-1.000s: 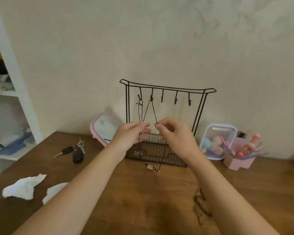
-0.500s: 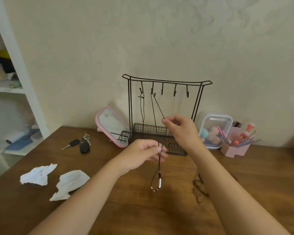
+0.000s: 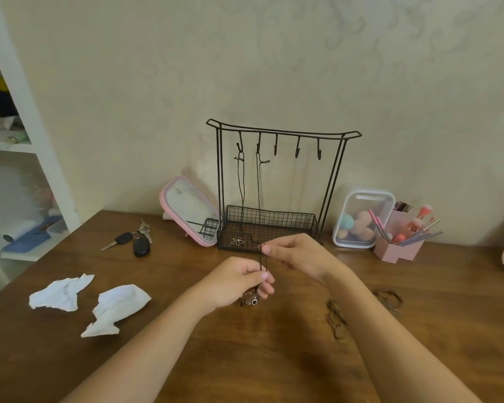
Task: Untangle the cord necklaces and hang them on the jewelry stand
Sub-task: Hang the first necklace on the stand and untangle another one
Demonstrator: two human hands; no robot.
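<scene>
Black wire jewelry stand (image 3: 280,181), pink-rimmed mirror (image 3: 190,212), white crumpled tissues (image 3: 61,292), brown wooden table (image 3: 245,359), pink brush holder (image 3: 397,248).

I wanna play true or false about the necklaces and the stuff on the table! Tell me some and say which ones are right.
1. The left hand and the right hand both pinch the same dark cord necklace. True.
2. Every hook on the jewelry stand has a necklace. False: only the two leftmost hooks carry cords; three are bare.
3. The keys lie on the table, left of the stand. True.
4. The pink mirror leans at the stand's right side. False: it leans at the left side.
5. Loose cords lie on the table by the right forearm. True.
</scene>
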